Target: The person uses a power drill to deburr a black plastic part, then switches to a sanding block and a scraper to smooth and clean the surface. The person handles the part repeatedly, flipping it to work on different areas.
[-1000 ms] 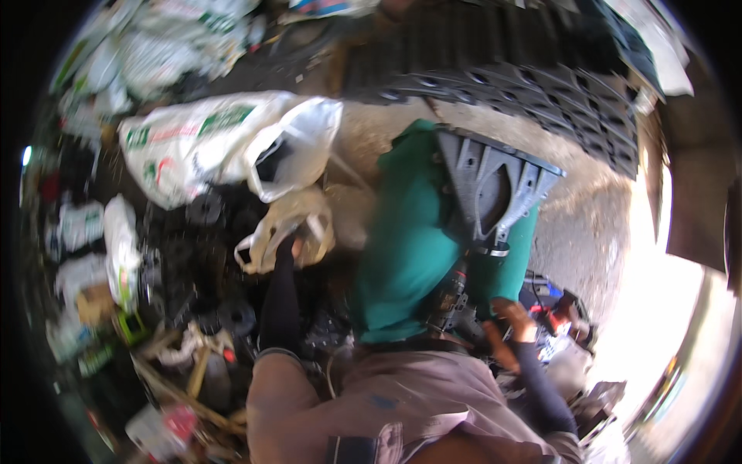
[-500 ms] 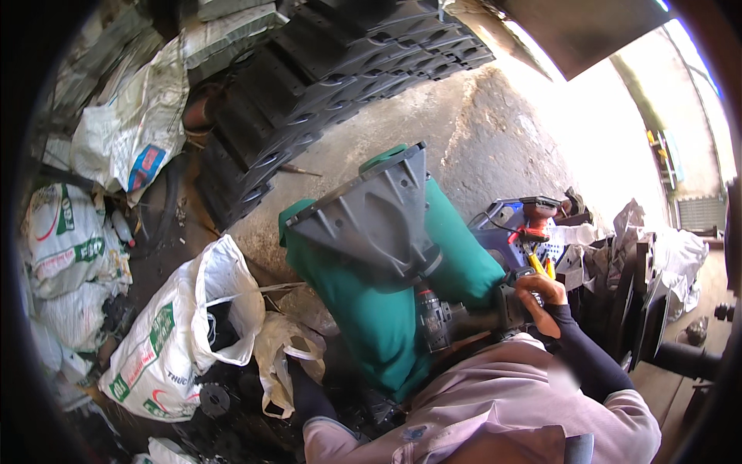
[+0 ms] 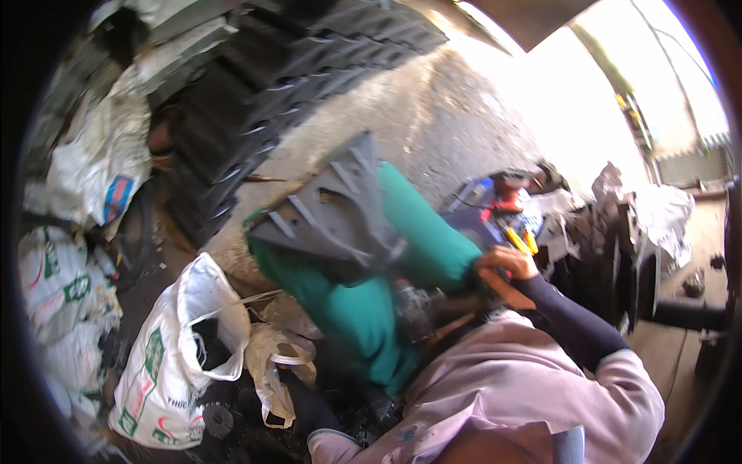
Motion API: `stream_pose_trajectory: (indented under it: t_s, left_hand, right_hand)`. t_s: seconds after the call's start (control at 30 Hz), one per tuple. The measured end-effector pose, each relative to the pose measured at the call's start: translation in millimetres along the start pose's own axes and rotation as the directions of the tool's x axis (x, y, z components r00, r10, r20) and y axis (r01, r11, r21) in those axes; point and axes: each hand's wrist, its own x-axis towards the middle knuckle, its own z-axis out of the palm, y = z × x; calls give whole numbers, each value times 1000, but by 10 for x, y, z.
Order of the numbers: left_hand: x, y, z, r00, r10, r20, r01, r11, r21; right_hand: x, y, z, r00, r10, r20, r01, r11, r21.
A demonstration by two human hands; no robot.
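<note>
A dark, triangular moulded plastic part (image 3: 332, 213) with ribs and holes lies across my green-trousered thighs. My right hand (image 3: 506, 264) is closed round the end of a dark cordless drill (image 3: 416, 309), which lies low over my lap, its chuck near the part's narrow end. My left forearm (image 3: 308, 404) reaches down beside a crumpled beige plastic bag (image 3: 270, 362). The left hand itself is hidden at that bag, so its fingers do not show. Motion blurs the drill and the part.
Left of the beige bag stands an open white woven sack (image 3: 166, 379). Stacked black moulded panels (image 3: 255, 100) lie ahead. By my right knee, a blue crate (image 3: 471, 220) carries a red power tool (image 3: 510, 189) and yellow-handled pliers (image 3: 519, 240). More white sacks (image 3: 66, 286) lie far left.
The view has shifted, moving the scene leftward. The plastic part now shows its ribbed side rather than its smooth hollow one. My right hand keeps hold of the drill.
</note>
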Motion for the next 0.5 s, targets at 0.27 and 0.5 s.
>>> stream_pose_trajectory:
  t_s: [0.27, 0.5]
  left_hand:
    - [-126, -143, -156, 998, -58, 38, 68, 911, -406]
    - [-219, -172, -252, 991, -113, 66, 130, 813, -568]
  right_hand:
    - [-466, 1069, -326, 745, 550, -377, -352, 805, 478]
    - [-878, 2415, 345, 743, 651, -157, -668, 737, -105]
